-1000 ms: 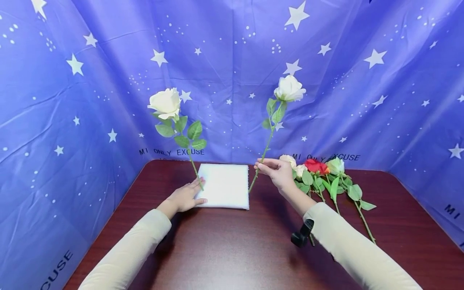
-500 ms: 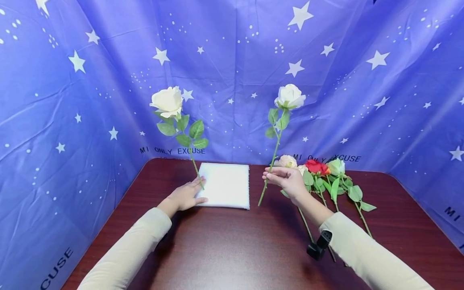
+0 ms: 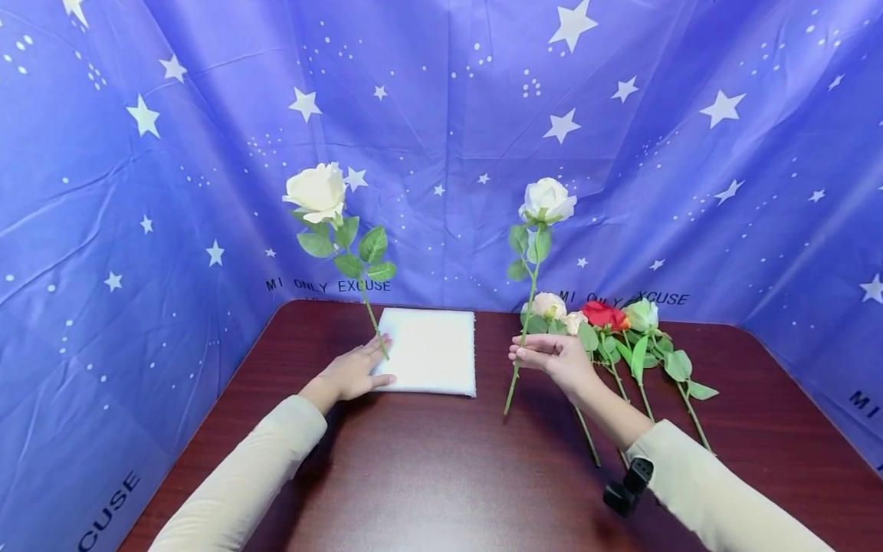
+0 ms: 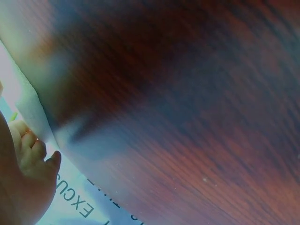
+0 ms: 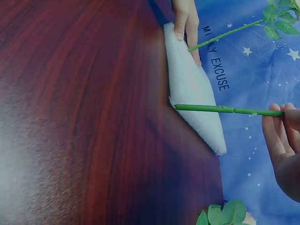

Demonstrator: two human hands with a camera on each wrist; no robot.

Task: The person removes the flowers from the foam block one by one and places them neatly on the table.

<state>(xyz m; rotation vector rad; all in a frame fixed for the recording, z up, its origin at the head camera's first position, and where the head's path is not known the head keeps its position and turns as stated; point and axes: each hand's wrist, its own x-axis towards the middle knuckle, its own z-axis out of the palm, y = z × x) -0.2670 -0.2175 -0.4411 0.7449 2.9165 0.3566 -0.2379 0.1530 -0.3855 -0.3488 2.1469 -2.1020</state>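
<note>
A white foam block (image 3: 431,353) lies on the table, with a cream-white rose (image 3: 317,193) standing in its left part, tilted a little left. My left hand (image 3: 353,372) rests on the foam's left edge beside that stem, fingers extended and spread. My right hand (image 3: 555,360) pinches the stem of a second white rose (image 3: 547,201) between thumb and fingers, bloom upward. The lower stem (image 5: 206,108) shows bare in the right wrist view, its cut end overlapping the foam there. In the head view this rose is right of the foam.
Several roses lie at the right of the table (image 3: 414,475), among them a red rose (image 3: 604,315), a pale green-white rose (image 3: 642,314) and a peach rose (image 3: 549,305). A blue star-printed curtain (image 3: 414,115) encloses the back and sides.
My right hand has moved right and toward me, carrying the white rose down and away from the foam's right edge. The left hand and the standing rose have stayed put.
</note>
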